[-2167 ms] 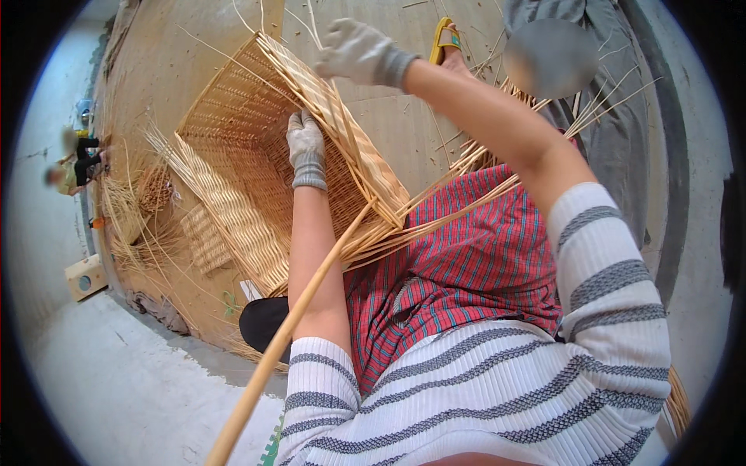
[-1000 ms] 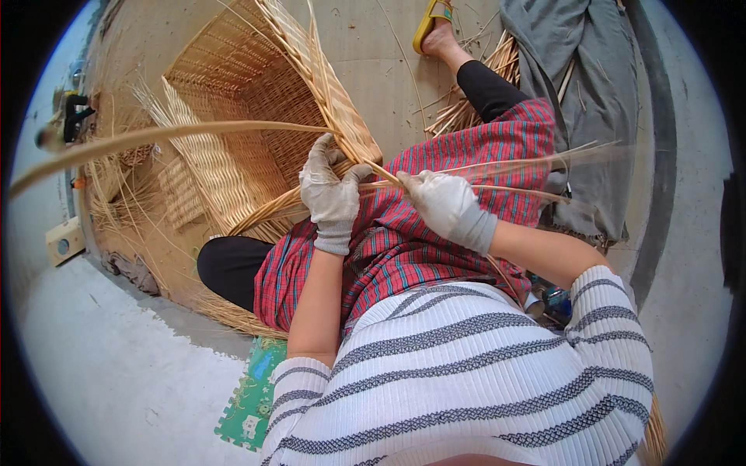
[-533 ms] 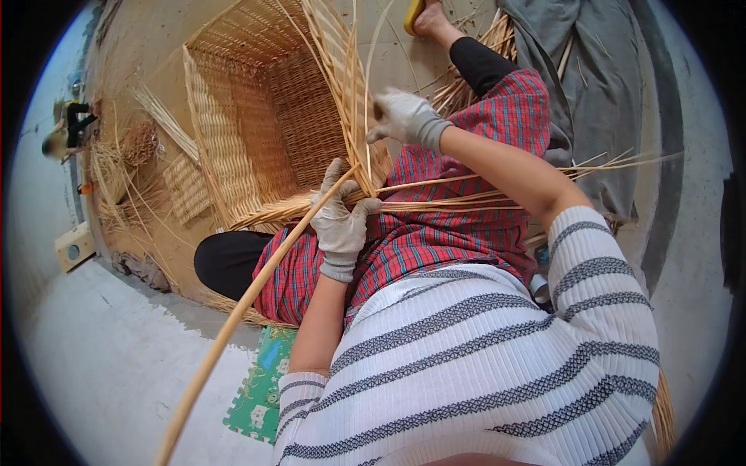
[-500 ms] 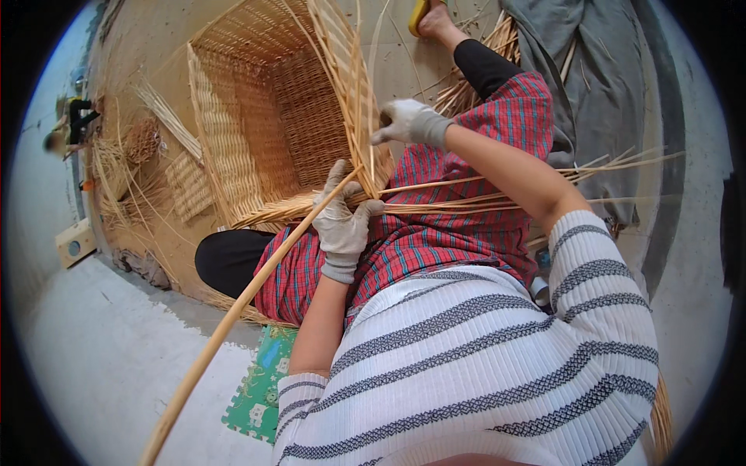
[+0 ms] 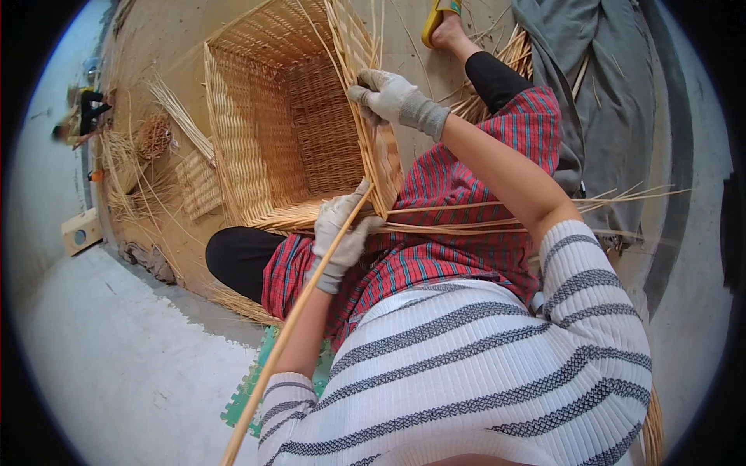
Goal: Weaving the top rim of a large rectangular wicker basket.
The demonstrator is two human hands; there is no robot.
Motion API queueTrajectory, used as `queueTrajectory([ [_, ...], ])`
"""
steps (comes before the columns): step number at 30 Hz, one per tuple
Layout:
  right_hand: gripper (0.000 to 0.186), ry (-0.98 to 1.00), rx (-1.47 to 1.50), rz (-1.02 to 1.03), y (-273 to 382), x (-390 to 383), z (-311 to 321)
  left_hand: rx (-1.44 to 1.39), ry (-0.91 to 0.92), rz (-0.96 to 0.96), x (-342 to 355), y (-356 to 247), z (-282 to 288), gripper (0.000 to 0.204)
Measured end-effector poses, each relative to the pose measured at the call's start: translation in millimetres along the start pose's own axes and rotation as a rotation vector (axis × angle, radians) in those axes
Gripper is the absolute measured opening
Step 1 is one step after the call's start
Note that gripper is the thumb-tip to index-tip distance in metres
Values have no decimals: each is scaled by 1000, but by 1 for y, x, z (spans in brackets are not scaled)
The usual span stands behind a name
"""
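A rectangular wicker basket (image 5: 249,140) lies tilted open toward me against my lap, with loose canes running out from its near right corner. My left hand (image 5: 339,237), in a white knit glove with a grey cuff, grips that corner, where a long pale rod (image 5: 272,363) crosses down toward me. My right hand (image 5: 388,97), gloved the same way, is closed on the upright canes along the basket's right rim. The red plaid cloth (image 5: 466,264) covers my lap beneath both hands.
Woven scraps (image 5: 198,182) and loose cane lie at the left, near a wooden block (image 5: 79,231). Another person (image 5: 89,113) is at the far left. A grey cloth (image 5: 598,93) lies right of my yellow-sandalled foot (image 5: 447,31) and cane bundles. A green foam mat (image 5: 237,412) is at lower left.
My right hand has moved up and left onto the rim canes and closed on them. The basket appears shifted slightly right and down; my left hand stays at its corner, slightly lower.
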State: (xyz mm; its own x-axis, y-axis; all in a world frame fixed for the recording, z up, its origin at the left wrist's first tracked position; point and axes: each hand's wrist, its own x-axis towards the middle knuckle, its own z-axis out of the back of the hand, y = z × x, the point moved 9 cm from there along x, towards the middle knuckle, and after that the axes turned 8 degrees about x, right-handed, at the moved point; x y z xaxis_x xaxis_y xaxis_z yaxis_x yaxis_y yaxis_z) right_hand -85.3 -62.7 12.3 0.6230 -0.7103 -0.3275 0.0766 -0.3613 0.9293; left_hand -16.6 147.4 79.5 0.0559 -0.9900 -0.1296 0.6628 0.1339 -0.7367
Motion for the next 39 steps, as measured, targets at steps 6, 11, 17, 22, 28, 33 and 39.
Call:
queueTrajectory([
  [6,28,84,-341,49,32,4,-9,-204,-191,36,91,18,34,57],
  [11,25,-2,-1055,514,81,-3,-17,-374,-272,60,126,26,7,82],
  [17,45,208,-1241,1157,106,-22,-28,-592,-278,160,121,39,-7,87],
  [22,48,310,-1325,1134,106,-18,-28,-613,-319,168,119,44,-12,79],
  [28,47,180,-1369,957,102,-23,-24,-725,-358,130,119,46,-14,71],
  [33,35,81,-1183,766,102,-24,20,-651,-360,96,117,35,-12,65],
  [39,28,-256,-1118,802,82,-33,4,-537,-370,131,110,28,-8,60],
])
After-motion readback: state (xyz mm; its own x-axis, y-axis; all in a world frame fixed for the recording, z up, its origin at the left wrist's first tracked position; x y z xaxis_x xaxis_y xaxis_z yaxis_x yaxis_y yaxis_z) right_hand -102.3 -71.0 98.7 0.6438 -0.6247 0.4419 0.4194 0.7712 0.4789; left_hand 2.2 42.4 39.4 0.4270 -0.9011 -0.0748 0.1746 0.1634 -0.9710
